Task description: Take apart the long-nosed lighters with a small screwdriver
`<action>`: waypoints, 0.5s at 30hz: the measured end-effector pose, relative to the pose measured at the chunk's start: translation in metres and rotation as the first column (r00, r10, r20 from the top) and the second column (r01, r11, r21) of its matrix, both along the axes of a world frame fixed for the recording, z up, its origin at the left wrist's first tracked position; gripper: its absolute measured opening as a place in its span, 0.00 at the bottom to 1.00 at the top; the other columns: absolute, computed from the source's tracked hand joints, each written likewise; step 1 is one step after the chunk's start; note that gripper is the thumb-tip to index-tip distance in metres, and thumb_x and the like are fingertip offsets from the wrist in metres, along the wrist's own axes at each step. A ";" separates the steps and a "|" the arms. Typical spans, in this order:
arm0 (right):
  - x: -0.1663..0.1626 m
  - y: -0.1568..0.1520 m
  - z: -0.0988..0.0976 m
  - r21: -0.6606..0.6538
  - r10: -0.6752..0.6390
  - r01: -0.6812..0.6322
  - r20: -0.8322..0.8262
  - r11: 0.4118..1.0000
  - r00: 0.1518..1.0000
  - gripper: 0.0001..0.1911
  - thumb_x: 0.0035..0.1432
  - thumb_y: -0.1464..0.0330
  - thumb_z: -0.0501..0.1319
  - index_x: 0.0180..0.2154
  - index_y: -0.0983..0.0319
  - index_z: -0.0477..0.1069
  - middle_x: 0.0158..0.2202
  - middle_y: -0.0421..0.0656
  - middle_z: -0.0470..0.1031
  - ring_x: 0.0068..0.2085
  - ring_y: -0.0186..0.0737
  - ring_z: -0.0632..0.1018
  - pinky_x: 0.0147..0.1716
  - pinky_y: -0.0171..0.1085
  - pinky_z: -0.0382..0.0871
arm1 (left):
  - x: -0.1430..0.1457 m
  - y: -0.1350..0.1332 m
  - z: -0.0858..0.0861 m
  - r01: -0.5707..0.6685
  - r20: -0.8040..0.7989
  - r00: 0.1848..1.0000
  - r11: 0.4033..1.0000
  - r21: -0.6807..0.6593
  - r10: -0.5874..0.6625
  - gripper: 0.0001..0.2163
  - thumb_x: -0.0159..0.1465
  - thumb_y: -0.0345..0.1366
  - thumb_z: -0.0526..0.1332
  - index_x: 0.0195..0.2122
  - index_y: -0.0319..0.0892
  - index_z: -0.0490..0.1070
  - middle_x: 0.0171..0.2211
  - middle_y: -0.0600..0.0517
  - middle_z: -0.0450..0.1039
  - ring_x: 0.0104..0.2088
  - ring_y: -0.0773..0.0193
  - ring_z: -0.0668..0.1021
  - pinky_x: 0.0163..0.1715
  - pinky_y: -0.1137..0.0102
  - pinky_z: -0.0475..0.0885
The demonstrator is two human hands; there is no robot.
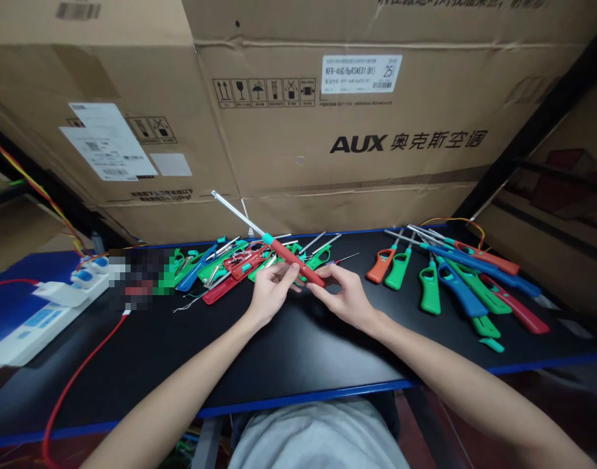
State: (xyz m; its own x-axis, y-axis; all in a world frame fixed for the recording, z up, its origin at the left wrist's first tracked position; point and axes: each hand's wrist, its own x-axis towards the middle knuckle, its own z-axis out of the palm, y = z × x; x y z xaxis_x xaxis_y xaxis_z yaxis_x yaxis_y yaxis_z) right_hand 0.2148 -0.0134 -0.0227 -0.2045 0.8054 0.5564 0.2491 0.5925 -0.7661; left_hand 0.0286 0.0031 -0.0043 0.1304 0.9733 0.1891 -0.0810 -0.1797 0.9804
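A red gas lighter point(288, 254) with a teal collar and a long metal tube is held above the black table, its tube slanting up to the left. My left hand point(273, 293) is closed around the middle of its body, thumb on top. At the lower end of the lighter, the fingers of my right hand point(346, 293) pinch the handle. Behind my left hand lies a pile of lighter parts point(234, 260): red, green and blue shells, metal tubes and thin wires. Off to the right of my right hand rest several whole lighters point(461, 286) in orange, green, blue and red.
A large cardboard box point(278, 150) stands along the table's back edge. On the left are a white power strip point(49, 326) with plugs and a red cable point(78, 371). A small teal piece point(492, 344) lies near the front right of the black table point(181, 365).
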 end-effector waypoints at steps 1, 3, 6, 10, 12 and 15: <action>0.000 0.001 -0.001 0.026 -0.008 0.008 0.021 1.000 1.000 0.06 0.63 0.65 0.65 0.38 0.61 0.73 0.38 0.44 0.79 0.36 0.39 0.79 0.38 0.37 0.75 | 0.000 0.000 0.000 0.006 0.005 1.000 1.000 -0.002 -0.006 0.23 0.59 0.55 0.69 0.34 0.35 0.78 0.29 0.47 0.80 0.27 0.63 0.81 0.27 0.71 0.80; 0.001 0.002 -0.002 0.054 -0.019 0.016 0.051 0.998 0.999 0.06 0.62 0.66 0.65 0.37 0.61 0.71 0.38 0.45 0.79 0.37 0.40 0.79 0.38 0.37 0.74 | 0.001 -0.001 -0.001 0.016 0.007 1.000 1.000 -0.004 -0.016 0.22 0.59 0.54 0.69 0.35 0.35 0.78 0.31 0.46 0.81 0.29 0.62 0.82 0.28 0.71 0.81; 0.002 0.005 -0.003 0.070 -0.012 0.007 0.086 0.998 0.996 0.06 0.62 0.67 0.65 0.37 0.61 0.69 0.39 0.45 0.78 0.38 0.40 0.78 0.39 0.37 0.72 | 0.003 -0.003 -0.001 0.033 -0.011 0.999 0.999 -0.001 -0.033 0.22 0.58 0.53 0.70 0.36 0.36 0.78 0.33 0.47 0.81 0.31 0.61 0.82 0.31 0.70 0.81; 0.006 0.007 -0.003 0.008 0.045 -0.047 0.158 0.999 0.986 0.10 0.62 0.63 0.66 0.36 0.62 0.68 0.35 0.42 0.76 0.35 0.37 0.75 0.36 0.35 0.69 | 0.002 -0.004 -0.002 0.107 -0.058 0.993 0.994 -0.004 -0.107 0.21 0.58 0.53 0.70 0.39 0.37 0.77 0.35 0.48 0.81 0.34 0.60 0.82 0.35 0.68 0.80; 0.008 0.007 -0.001 -0.050 0.089 -0.081 0.192 0.995 0.977 0.13 0.62 0.60 0.67 0.37 0.61 0.69 0.33 0.41 0.75 0.32 0.36 0.73 0.34 0.35 0.69 | 0.000 -0.004 -0.002 0.152 -0.113 0.982 0.988 0.010 -0.150 0.21 0.60 0.53 0.68 0.38 0.37 0.76 0.35 0.48 0.80 0.36 0.60 0.81 0.38 0.68 0.79; 0.009 0.005 0.004 -0.086 0.096 -0.083 0.169 0.993 0.981 0.14 0.65 0.59 0.65 0.46 0.61 0.72 0.37 0.41 0.77 0.34 0.36 0.76 0.37 0.35 0.71 | -0.003 -0.007 -0.001 0.200 -0.218 0.957 0.979 0.027 -0.190 0.21 0.63 0.55 0.64 0.38 0.38 0.74 0.33 0.49 0.78 0.35 0.61 0.79 0.37 0.70 0.75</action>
